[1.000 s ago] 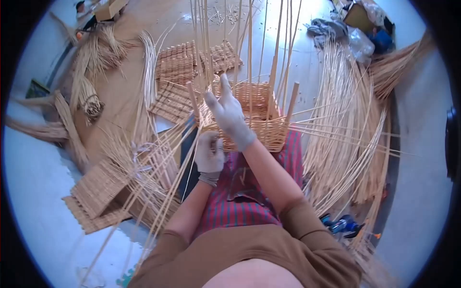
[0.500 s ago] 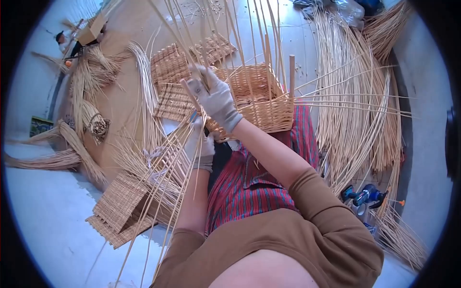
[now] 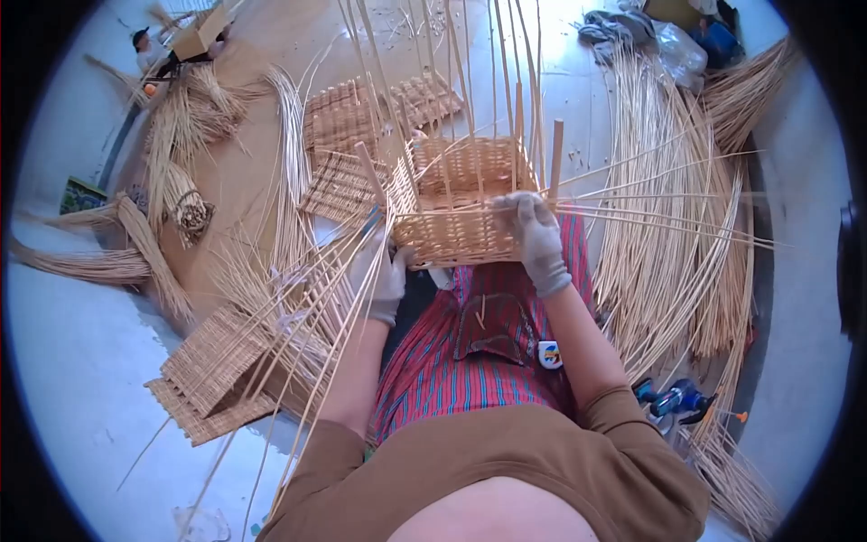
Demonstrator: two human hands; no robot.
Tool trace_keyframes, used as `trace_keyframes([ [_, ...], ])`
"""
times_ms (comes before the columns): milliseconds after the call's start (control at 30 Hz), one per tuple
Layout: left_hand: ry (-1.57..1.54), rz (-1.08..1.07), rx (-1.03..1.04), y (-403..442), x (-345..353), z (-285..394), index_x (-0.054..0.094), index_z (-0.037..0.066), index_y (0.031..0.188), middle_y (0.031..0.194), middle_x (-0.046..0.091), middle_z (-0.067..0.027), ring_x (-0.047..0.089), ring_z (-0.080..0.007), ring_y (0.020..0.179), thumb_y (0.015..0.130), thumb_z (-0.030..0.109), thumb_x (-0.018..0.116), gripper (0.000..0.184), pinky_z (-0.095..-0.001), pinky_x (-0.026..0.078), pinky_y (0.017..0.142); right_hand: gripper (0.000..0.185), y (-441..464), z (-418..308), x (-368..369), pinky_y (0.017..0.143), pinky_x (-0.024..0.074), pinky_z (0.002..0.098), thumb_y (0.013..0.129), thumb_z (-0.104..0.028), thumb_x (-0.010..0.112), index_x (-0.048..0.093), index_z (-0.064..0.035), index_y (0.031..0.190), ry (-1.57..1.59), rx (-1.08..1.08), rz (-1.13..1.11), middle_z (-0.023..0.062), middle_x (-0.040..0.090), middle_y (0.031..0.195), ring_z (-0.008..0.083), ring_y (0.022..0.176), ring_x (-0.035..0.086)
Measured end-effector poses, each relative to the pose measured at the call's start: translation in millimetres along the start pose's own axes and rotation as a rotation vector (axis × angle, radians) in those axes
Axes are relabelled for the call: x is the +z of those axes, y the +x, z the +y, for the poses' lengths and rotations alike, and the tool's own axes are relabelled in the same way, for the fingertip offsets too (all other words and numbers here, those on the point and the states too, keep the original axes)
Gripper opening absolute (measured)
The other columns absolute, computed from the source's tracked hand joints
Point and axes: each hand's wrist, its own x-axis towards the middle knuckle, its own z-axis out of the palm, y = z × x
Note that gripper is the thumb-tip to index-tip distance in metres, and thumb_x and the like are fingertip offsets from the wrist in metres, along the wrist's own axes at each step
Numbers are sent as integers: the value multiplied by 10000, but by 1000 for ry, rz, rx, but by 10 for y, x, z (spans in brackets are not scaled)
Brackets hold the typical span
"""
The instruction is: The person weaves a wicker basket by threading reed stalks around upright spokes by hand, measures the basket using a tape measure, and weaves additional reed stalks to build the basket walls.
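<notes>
A partly woven wicker basket (image 3: 456, 238) sits across my lap, with tall thin stakes rising from its walls. Wooden posts (image 3: 556, 155) stand up at its corners. My left hand (image 3: 383, 276), in a pale work glove, is closed around the lower left corner, beside loose weaving strands (image 3: 316, 303) that fan down to the left. On the right part of the near wall, my gloved right hand (image 3: 539, 242) grips at the rim, fingers bent over it. Part of each hand's fingertips is hidden.
Woven panels (image 3: 341, 117) lie beyond the basket, and more panels (image 3: 212, 361) at the left. Long cane bundles (image 3: 677, 208) spread on the right floor near a blue power tool (image 3: 679, 397). Another person (image 3: 144, 50) is at the far left.
My right hand has moved from the basket's left corner to its right near wall; the grey object seen at that hand no longer shows. My left hand stays at the left corner.
</notes>
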Motion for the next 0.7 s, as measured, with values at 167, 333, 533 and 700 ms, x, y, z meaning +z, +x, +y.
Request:
trace_keyframes([
  [167,9,403,344,214,317,394,487,71,1398,1229,688,-136,719,-319,946,961,212,671,495,-406,574,770,175,-83,22,-306,772,556,284,1028,-184,617,693,-50,1111,-100,25,-14,33,707,983,133,874,667],
  [333,-368,-65,-39,491,451,354,521,140,1181,656,563,-80,589,-188,504,1026,288,595,227,-399,495,506,316,184,-112,392,851,552,304,992,-54,600,606,-49,1308,-386,-335,40,108,682,1183,195,1062,670],
  [533,-403,13,-179,505,470,400,583,95,1030,690,580,-75,576,-229,637,1005,211,632,128,-432,476,649,573,840,-521,1119,909,541,383,963,-40,574,402,-57,1509,-493,-574,-183,172,645,1310,249,1122,657],
  [700,-269,533,168,385,685,393,563,56,1328,1141,649,-130,653,-257,949,920,61,662,419,-389,504,901,297,-41,-203,-406,696,517,238,1050,-149,560,499,-82,1333,-220,-135,43,76,705,1013,137,884,683],
])
